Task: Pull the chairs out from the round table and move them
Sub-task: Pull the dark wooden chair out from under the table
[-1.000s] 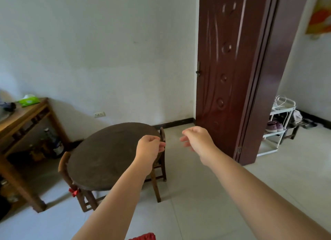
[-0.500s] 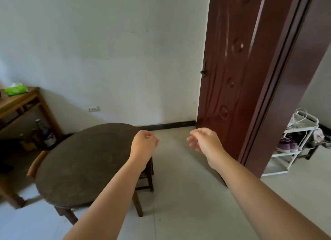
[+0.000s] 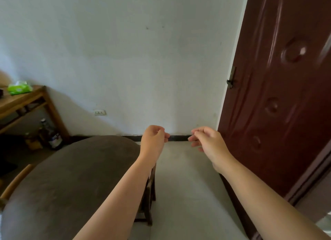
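While both hands are hovering out ahead with nothing in them, the left hand (image 3: 154, 141) is curling its grip closed on empty air above the rim of the round tabletop (image 3: 71, 186), and the right hand (image 3: 208, 141) is doing likewise just beside it, over the tiled floor (image 3: 188, 186). The dark chair (image 3: 150, 195) is sitting tucked under the tabletop right below the left forearm, with only a strip of its frame and legs showing. Any reach for it is therefore going to be partly blind, and a grip landing on a thin rail rather than the back is risking a slip or a twisting pull. Because the chair is sitting so far under, a pull upward or at an angle is probably going to be catching it on the tabletop's underside and dragging the table along. The dark red door (image 3: 277, 114) is standing close on the right, so a wide swing is risking a knock against it. The lighter chair (image 3: 16, 180) is peeking out at the far left, near the wooden side table (image 3: 32, 98) with bottles (image 3: 53, 137) standing beneath, and pulling that one carelessly is risking toppling them.
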Available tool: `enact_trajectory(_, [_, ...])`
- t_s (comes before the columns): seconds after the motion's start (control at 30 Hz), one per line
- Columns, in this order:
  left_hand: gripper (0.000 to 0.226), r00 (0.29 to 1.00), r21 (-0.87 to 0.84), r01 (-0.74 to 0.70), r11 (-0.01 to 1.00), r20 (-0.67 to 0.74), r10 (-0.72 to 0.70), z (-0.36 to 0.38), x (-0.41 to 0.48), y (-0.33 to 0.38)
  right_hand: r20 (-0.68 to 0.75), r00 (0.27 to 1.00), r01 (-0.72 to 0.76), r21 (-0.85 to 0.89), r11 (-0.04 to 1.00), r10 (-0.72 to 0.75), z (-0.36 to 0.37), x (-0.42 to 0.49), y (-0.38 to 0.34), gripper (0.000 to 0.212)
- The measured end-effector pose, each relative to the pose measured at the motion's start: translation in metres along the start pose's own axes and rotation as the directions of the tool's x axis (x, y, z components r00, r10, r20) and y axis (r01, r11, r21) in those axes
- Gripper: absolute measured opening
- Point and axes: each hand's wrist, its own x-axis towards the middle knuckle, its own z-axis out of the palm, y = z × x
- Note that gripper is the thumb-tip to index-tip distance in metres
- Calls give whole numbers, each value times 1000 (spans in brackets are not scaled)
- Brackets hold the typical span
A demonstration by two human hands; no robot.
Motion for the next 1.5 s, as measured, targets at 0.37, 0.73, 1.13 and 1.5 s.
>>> enact_trajectory(0.37, [18,976,33,2,999,-218,5,129,150,-2,198,979,57,-30,998,-50,-46,227,34,21])
enact_trajectory(0.73, [14,790,52,13,999,-612,21,105,227,4,615,782,126,2,992,-101,29,346,24,18])
enact_trajectory(1.13, [14,694,236,279,931,-720,-25,34,275,-122,853,473,448,-15,894,-223,187,362,96,8])
enact_trajectory(1.5, [10,675,302,537,788,-714,-187,49,290,-294,904,422,448,-135,884,-76,240,384,265,12])
